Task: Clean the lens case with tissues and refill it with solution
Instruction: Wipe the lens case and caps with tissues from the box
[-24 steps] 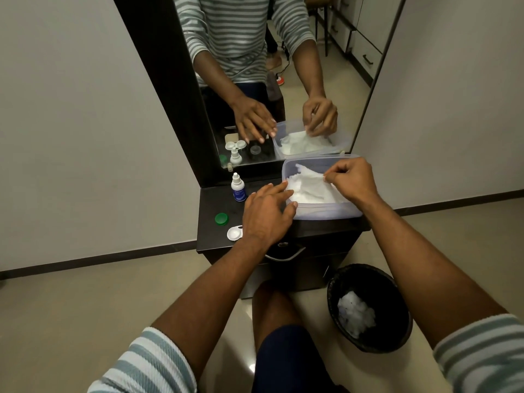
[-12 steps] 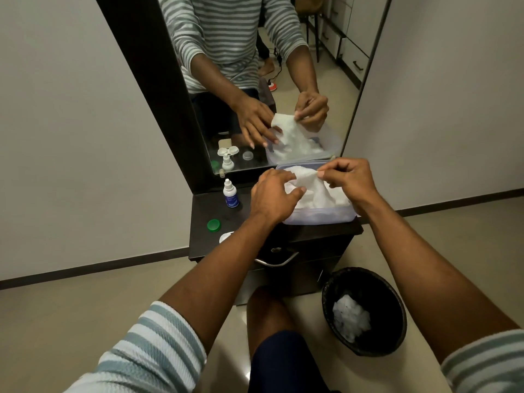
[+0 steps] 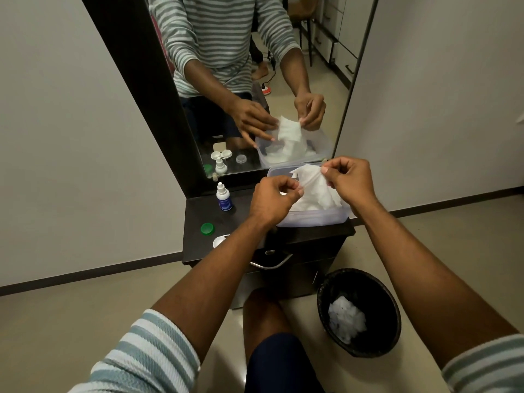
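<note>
Both hands pinch one tissue (image 3: 314, 182) over the box (image 3: 312, 219); left hand (image 3: 272, 199) is nearer the case (image 3: 219, 240), at its 7 o'clock, half hidden; right hand (image 3: 350, 181) farther.

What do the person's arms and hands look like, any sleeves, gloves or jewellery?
Both hands, left hand and right hand, are bare: no gloves, rings or watch visible. The forearms are bare too. Knit sleeves with pale teal and white horizontal stripes, left sleeve and right sleeve, are pushed up towards the elbows.
</note>
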